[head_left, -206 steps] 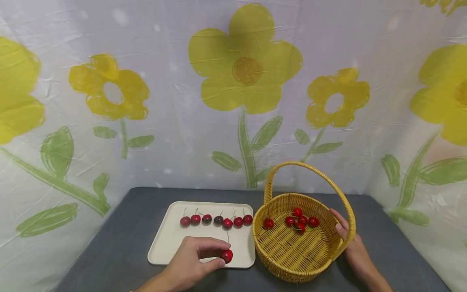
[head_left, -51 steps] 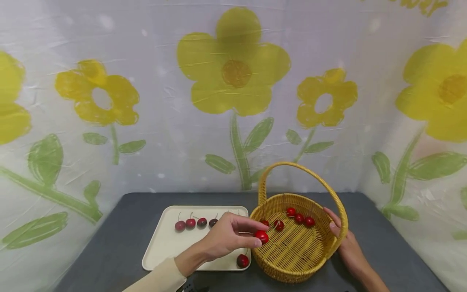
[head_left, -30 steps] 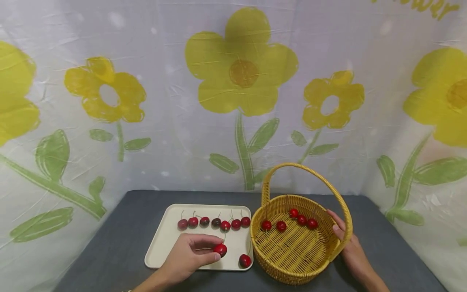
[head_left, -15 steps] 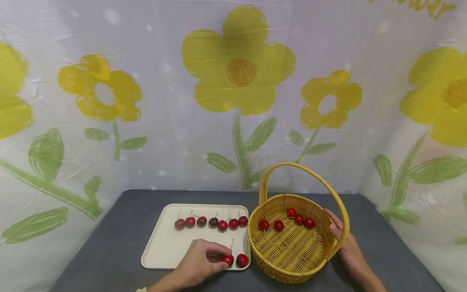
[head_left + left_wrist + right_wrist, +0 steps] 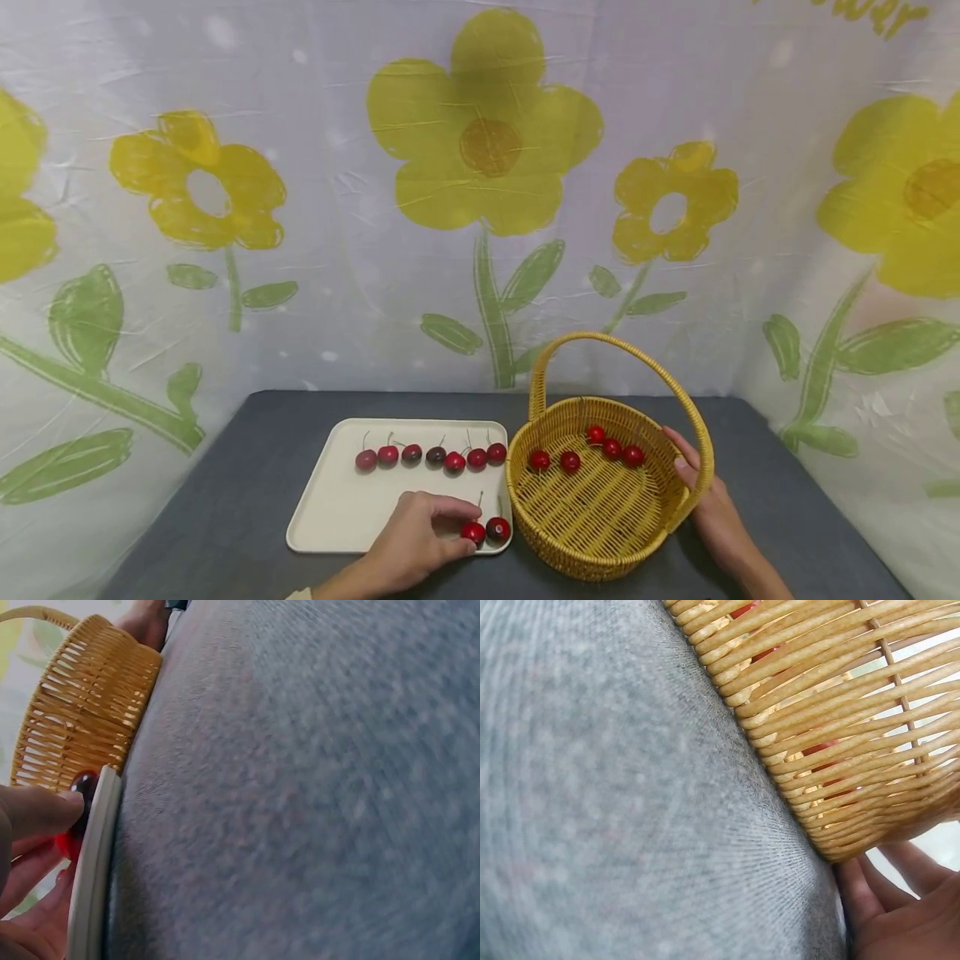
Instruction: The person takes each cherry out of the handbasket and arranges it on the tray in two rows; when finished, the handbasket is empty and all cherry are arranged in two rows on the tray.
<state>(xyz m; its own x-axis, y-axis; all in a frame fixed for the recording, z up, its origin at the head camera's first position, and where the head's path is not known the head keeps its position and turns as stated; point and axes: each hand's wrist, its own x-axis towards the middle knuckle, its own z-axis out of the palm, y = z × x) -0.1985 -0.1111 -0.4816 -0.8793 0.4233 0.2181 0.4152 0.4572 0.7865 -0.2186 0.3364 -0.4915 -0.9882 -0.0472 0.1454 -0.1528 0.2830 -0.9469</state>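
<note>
My left hand (image 5: 416,537) pinches a red cherry (image 5: 472,532) between thumb and fingers at the front right of the cream tray (image 5: 330,508). Right beside it lies a darker cherry (image 5: 498,529). A row of several cherries (image 5: 454,462) with stems runs along the tray's back part. To the right stands a yellow wicker basket (image 5: 592,550) with several red cherries (image 5: 570,462) inside. My right hand (image 5: 708,508) rests on the basket's right side, thumb at the rim; the right wrist view shows its fingers against the outer weave (image 5: 840,712).
A dark grey table (image 5: 217,500) carries the tray and basket, which stand close side by side. The basket's tall handle (image 5: 637,350) arches over it. Behind hangs a cloth (image 5: 337,275) printed with yellow flowers.
Since the oldest frames, two cherries have come to the tray's front right, one of them in my left hand, and the basket holds fewer. My right hand has stayed on the basket.
</note>
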